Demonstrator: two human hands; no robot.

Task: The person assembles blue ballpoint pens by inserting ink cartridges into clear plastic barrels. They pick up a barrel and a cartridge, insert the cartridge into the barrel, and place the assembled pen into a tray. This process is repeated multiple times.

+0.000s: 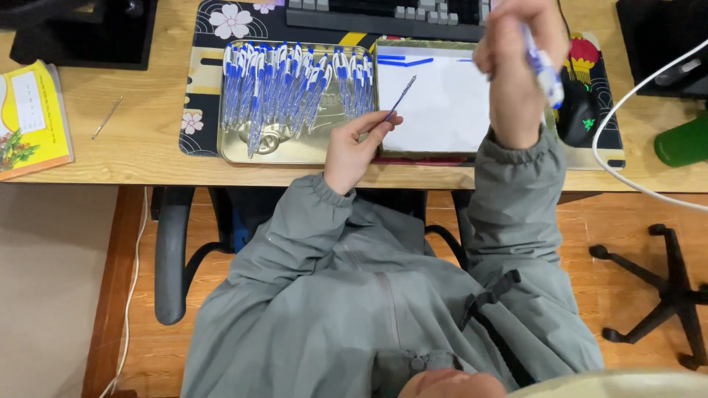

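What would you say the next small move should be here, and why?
Probably bring the thin refill in the left hand up to the pen barrel raised in the right hand. The two are held apart, and the tray holds assembled pens.

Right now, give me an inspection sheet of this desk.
Surface: light wooden desk with a dark flowered desk mat.
Job's things: gold metal tray of blue-and-white pens; white tray holding loose blue parts.
Clutter: yellow booklet, thin metal rod, black mouse, green bottle.
Hands: left hand pinches a thin blue refill; right hand grips a blue-and-white pen barrel.
Cables: white cable at right.
Surroundings: keyboard, wooden floor, chair base.
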